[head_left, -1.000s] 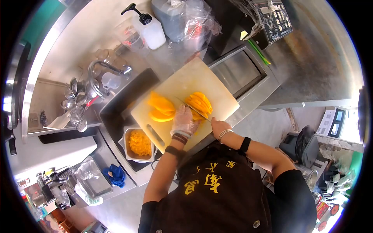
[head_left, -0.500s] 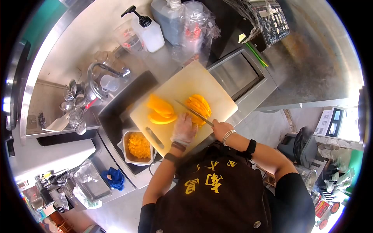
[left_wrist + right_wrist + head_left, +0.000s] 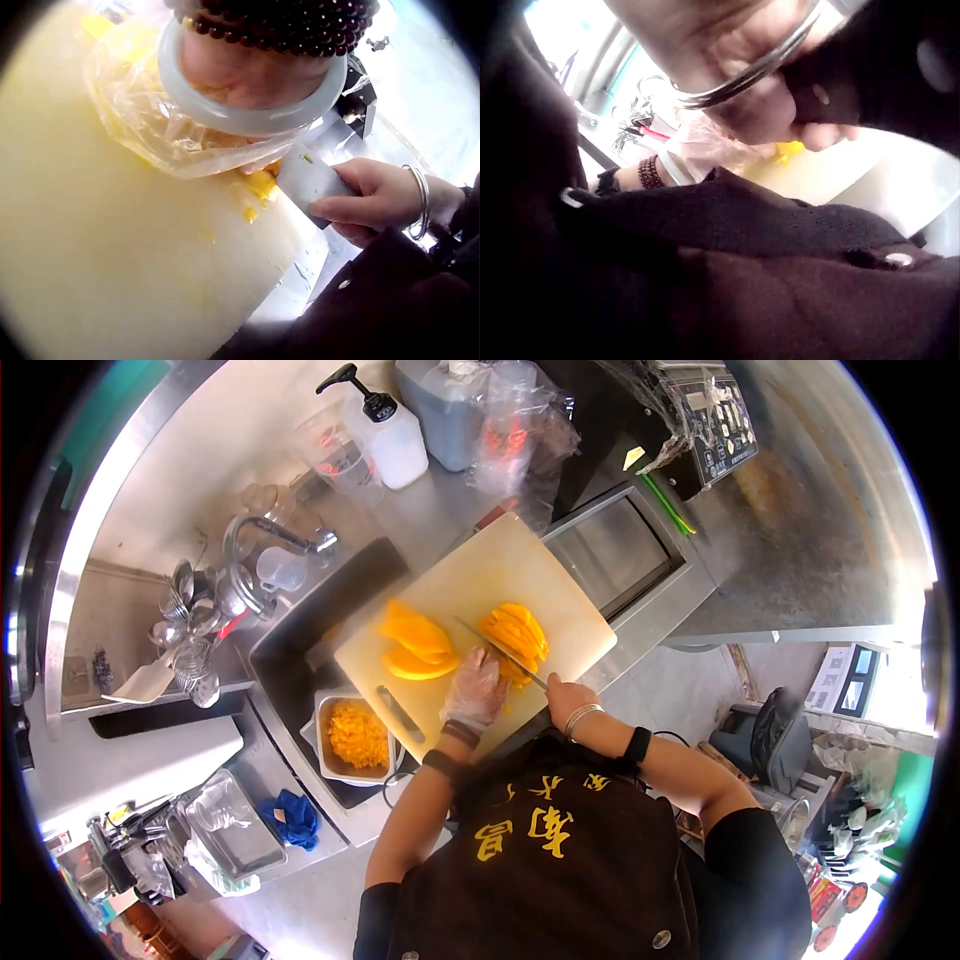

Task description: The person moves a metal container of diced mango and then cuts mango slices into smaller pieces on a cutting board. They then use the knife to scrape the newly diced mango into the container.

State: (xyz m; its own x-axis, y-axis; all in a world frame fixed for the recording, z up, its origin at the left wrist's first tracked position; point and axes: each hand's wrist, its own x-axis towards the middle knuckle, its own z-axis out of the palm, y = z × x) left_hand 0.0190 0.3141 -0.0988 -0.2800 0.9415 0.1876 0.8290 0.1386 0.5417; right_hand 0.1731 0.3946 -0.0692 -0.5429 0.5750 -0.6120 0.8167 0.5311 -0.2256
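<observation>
On a white cutting board (image 3: 545,565) lies a mango piece cut into slices (image 3: 520,628). My right hand (image 3: 568,700) grips a kitchen knife (image 3: 532,674), whose blade runs slantwise along the near-left side of those slices. In the left wrist view the blade (image 3: 300,180) looks broad, with fruit bits at its edge. My left hand (image 3: 476,692), in a clear plastic glove, holds the sliced mango beside the blade; the glove and wrist partly hide its fingertips. Larger uncut mango pieces (image 3: 412,642) rest left of that hand.
A metal container (image 3: 323,745) of diced mango stands at the sink (image 3: 290,650), left of the board. Behind are a pump bottle (image 3: 397,452), a large jug (image 3: 437,415) and a faucet (image 3: 240,540). Utensils (image 3: 195,625) cluster at far left; a blue cloth (image 3: 292,817) lies lower left.
The left hand has shifted slightly toward me along the mango and back up a little. The knife stays by the slices with small movements. The uncut pieces have not moved.
</observation>
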